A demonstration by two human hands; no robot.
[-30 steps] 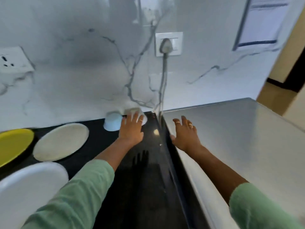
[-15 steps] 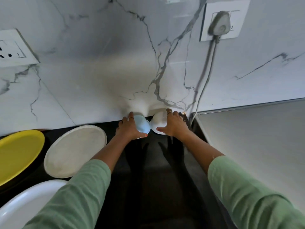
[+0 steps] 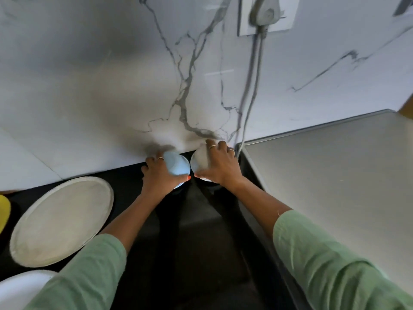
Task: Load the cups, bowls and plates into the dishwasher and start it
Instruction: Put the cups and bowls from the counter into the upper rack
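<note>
Since half a second ago, our two hands hold the same two bowls, but the bowls now look tipped and raised a little from the black worktop (image 3: 201, 253), and the camera has come closer. Our left hand (image 3: 162, 177) is closed around the light blue bowl (image 3: 176, 164), with the thumb at its lower edge and the fingers behind it. Our right hand (image 3: 220, 166) is wrapped in the same way around the white bowl (image 3: 200, 162). Both bowls are at the back edge of the worktop, close to the marble wall (image 3: 111, 86), and they are just beside each other; we cannot tell if they touch. The white one is near the right edge of the worktop, where the grey steel top (image 3: 335, 186) of the next unit begins. On the left part of the worktop lies a beige plate (image 3: 60, 222), flat and well apart from the bowls. At the left edge we see a small part of a yellow plate (image 3: 4, 211), and at the front left corner the rim of a white plate (image 3: 20, 287). A grey cable (image 3: 251, 92) goes down the wall from a plug (image 3: 264, 13) to the corner behind the white bowl. Both sleeves are green.
</note>
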